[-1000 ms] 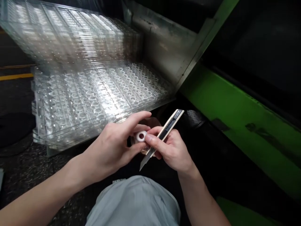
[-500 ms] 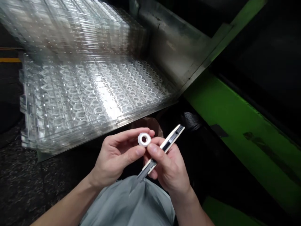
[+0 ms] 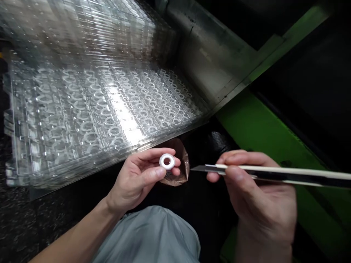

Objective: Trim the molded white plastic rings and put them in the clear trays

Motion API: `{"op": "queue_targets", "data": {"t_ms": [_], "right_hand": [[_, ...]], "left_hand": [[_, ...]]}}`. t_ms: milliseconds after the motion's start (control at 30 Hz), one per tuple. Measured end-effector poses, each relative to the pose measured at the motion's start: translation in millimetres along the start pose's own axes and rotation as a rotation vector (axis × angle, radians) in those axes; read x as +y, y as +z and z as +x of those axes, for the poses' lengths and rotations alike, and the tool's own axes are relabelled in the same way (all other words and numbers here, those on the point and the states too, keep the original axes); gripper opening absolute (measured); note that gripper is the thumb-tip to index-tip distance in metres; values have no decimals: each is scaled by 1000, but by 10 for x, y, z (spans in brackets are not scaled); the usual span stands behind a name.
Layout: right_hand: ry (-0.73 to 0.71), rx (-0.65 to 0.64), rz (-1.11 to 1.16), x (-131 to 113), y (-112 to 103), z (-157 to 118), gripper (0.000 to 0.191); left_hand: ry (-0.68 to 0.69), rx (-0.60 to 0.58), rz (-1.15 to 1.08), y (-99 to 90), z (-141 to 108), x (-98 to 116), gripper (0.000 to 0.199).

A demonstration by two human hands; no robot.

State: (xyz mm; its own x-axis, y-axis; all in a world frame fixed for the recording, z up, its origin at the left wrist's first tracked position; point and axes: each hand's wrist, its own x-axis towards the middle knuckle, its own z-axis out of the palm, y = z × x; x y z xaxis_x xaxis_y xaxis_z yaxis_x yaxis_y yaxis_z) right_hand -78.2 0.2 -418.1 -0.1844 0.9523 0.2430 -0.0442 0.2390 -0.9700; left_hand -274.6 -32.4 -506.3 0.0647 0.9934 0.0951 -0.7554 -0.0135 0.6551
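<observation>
Between thumb and fingers, my left hand [image 3: 137, 175] pinches a small white plastic ring [image 3: 163, 166], its round hole facing me. My right hand [image 3: 257, 193] is closed around a utility knife [image 3: 290, 174] with a pale handle. The knife's bare blade points left toward the ring, with a gap between them. Behind my left fingers hangs the mouth of a brownish plastic bag [image 3: 182, 175], partly hidden by that hand.
A stack of clear plastic trays [image 3: 90, 138] with rows of round pockets lies ahead on the left, and more clear trays [image 3: 82, 33] rise behind it. A metal panel [image 3: 214, 58] and green machine frame [image 3: 263, 120] bound the right side.
My right hand has moved away from the ring to the right. The knife has turned in it, its blade now pointing left instead of down toward my lap. My left hand stays nearly in place.
</observation>
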Motion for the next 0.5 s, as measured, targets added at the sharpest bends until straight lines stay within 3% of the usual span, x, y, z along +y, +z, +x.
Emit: {"op": "queue_targets", "data": {"t_ms": [233, 500], "right_hand": [[-39, -174, -178, -100, 316, 196, 9], [-177, -359, -360, -119, 328, 281, 12]], "left_hand": [[11, 2, 10, -32, -49, 60, 27], [43, 30, 121, -60, -131, 147, 26]]}}
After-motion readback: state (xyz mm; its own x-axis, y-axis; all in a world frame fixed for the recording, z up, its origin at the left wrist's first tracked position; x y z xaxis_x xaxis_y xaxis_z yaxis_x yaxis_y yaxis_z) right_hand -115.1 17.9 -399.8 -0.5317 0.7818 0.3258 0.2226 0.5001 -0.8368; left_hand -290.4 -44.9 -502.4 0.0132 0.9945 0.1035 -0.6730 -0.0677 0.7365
